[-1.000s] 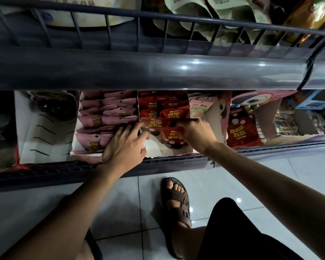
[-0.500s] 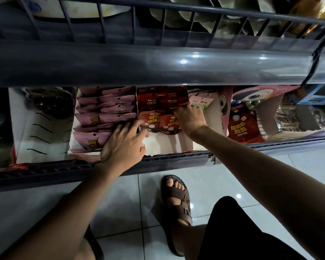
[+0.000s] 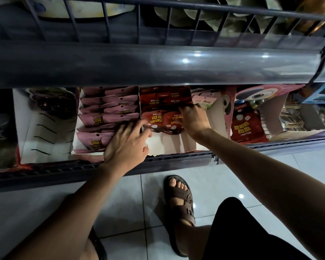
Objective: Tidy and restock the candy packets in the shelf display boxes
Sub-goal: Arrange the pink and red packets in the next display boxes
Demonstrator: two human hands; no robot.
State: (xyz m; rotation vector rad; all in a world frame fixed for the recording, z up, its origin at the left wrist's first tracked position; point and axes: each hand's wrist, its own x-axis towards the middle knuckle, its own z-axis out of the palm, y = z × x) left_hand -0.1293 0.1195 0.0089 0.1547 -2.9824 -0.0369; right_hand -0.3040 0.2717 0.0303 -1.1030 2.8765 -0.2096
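Our right hand [image 3: 193, 121] curls its fingers onto the red packets [image 3: 158, 120]; our left hand [image 3: 127, 145] rests alongside, fingers spread. We should square them upright, gently.

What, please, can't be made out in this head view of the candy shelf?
Rear red packets: head view, cut off by the upper shelf rail.
Fingertips of the right hand: head view, buried among red packets; grip unclear.
Some pink packets: head view, covered by the left hand.
Print on the green-white packet: head view, too small, partly behind the right hand.
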